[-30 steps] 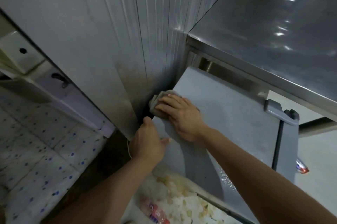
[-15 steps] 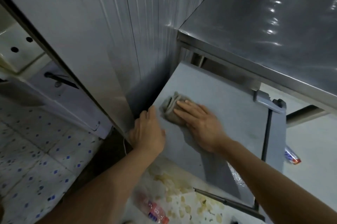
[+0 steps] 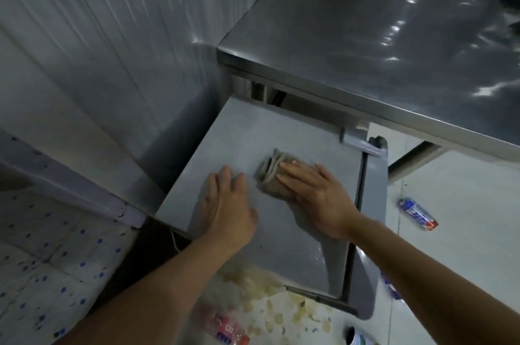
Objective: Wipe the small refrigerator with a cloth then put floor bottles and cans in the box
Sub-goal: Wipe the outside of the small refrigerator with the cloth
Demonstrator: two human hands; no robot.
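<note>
The small grey refrigerator (image 3: pixel 247 131) stands below me, its flat top in the middle of the view. A folded grey cloth (image 3: pixel 271 173) lies on that top, and my right hand (image 3: pixel 315 195) presses on it with flat fingers. My left hand (image 3: pixel 228 204) rests flat on the top just left of the cloth. On the floor lie a plastic bottle with a red label (image 3: pixel 225 327), a blue and red can (image 3: pixel 417 214), another blue can (image 3: pixel 392 287) partly hidden by my right arm, and a can (image 3: pixel 356 337) at the bottom edge.
A steel counter (image 3: pixel 380 35) overhangs the refrigerator's far right side. A ribbed metal wall (image 3: pixel 98 35) runs along the left. The floor in front of the refrigerator is stained with scattered pale scraps (image 3: pixel 281 305). Dotted tiles (image 3: pixel 42 274) cover the floor at lower left.
My right hand has slid the cloth from the top's far left corner toward the right side. My left hand has moved from the left edge onto the top.
</note>
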